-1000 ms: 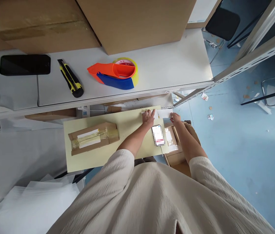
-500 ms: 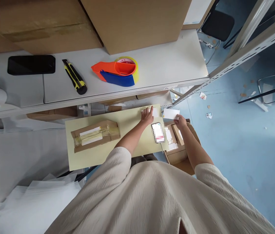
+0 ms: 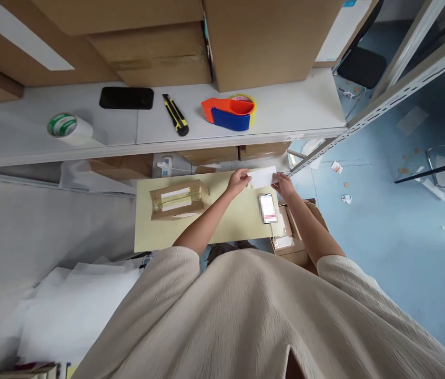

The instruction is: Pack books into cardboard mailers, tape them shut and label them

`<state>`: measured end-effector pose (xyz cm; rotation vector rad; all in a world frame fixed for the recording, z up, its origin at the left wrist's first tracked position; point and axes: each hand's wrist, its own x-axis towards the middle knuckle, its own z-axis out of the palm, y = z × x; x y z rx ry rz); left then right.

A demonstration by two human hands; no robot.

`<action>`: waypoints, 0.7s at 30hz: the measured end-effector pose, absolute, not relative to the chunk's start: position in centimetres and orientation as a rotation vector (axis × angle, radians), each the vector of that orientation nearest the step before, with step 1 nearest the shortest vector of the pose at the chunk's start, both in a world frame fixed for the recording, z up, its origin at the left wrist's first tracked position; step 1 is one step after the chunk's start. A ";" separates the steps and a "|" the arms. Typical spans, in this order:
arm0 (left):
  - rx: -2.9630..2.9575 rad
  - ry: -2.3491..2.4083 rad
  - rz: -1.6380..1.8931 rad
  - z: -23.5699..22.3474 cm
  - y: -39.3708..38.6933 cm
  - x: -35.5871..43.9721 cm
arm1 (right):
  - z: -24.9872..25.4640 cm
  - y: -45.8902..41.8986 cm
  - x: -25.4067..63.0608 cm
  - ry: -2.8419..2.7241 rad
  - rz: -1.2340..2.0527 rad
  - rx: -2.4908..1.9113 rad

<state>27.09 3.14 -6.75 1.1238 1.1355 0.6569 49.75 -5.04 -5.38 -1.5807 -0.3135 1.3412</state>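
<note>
Both my hands hold a white paper slip (image 3: 262, 177) above the far right end of a pale yellow board (image 3: 226, 221). My left hand (image 3: 238, 182) pinches the slip's left end and my right hand (image 3: 284, 185) pinches its right end. A phone with a lit screen (image 3: 267, 208) lies on the board just below the slip. A taped brown parcel (image 3: 178, 199) rests on the board's left part, well away from both hands.
A white shelf (image 3: 285, 113) above carries a black phone (image 3: 127, 98), a yellow-black utility knife (image 3: 175, 115), an orange-blue tape dispenser (image 3: 229, 112), a tape roll (image 3: 67, 128) and big cardboard boxes. An open carton (image 3: 297, 231) stands right of the board. White foam sheets (image 3: 76, 305) lie lower left.
My left hand left the board and took the slip's left end. My right hand raised the slip over the board. The camera view shifted, showing more of the shelf's left side.
</note>
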 end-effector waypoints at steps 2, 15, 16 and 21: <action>1.150 1.108 0.700 -5.4 3.0 25.2 | -4.6 -4.5 48.2 -0.396 1.340 -1.604; 1.117 1.100 0.839 -0.7 -2.5 11.8 | 1.3 -6.6 31.2 -1.428 1.056 -1.530; 1.086 1.099 0.843 -0.6 -2.8 10.7 | 1.5 -7.0 29.5 -1.442 1.080 -1.520; 0.968 1.084 0.846 -0.2 -4.2 5.1 | 1.6 -8.0 23.5 -1.462 1.117 -1.518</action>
